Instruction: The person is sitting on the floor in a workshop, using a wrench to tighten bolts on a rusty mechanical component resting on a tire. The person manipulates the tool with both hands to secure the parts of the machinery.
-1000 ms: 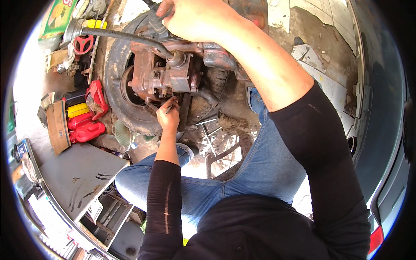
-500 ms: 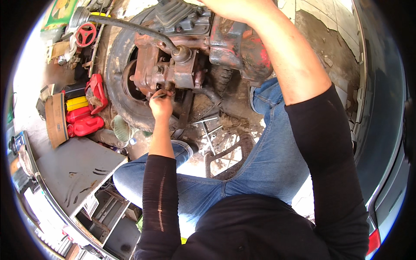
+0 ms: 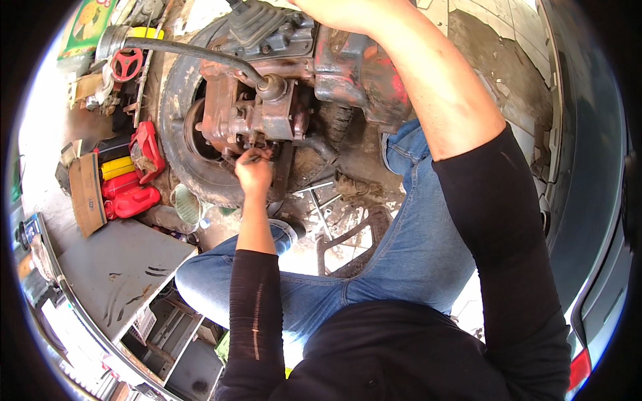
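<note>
Two bare hands (image 3: 254, 176), one curved lever (image 3: 197, 52), one ribbed rubber boot (image 3: 257, 24), one red handwheel (image 3: 127, 65), one cross-shaped wrench (image 3: 319, 209).

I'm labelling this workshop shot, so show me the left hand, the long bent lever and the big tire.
Left hand (image 3: 255, 176): head view, back of the hand.
Bent lever (image 3: 194, 51): head view, middle of its shaft.
Big tire (image 3: 199, 176): head view, lower left sidewall.

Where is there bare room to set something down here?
The grey cabinet top, between the cardboard and the left knee, looks free apart from dark streaks. A mostly bare concrete patch lies between the right forearm and the white tiles. Crowded: around the left hand, by the housing and tyre; among the red canisters.
</note>
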